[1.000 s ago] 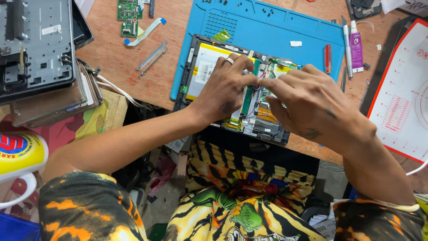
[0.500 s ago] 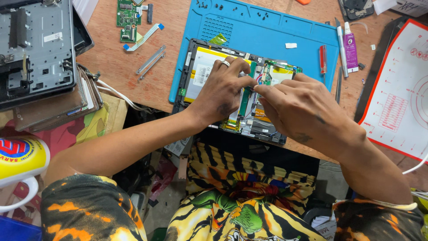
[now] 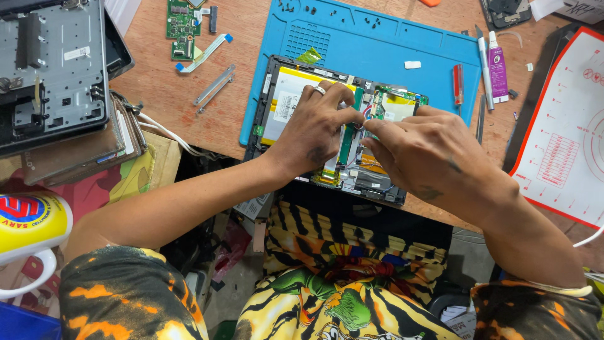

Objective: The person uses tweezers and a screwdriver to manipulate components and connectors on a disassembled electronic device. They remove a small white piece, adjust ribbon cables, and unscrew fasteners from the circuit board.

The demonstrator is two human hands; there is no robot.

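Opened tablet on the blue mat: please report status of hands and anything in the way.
Left hand and right hand both pressing on opened tablet, fingers meeting at the green board. Tablet lies on blue mat. Red screwdriver lies apart, not obstructing.

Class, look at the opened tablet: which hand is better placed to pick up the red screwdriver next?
Right. The right hand lies nearer the red screwdriver; the left hand rests on the tablet.

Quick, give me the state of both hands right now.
Left hand: fingers curled, resting on the opened tablet; whether it pinches anything cannot be told.
Right hand: fingertips pressed onto the tablet's internals; grip cannot be told.
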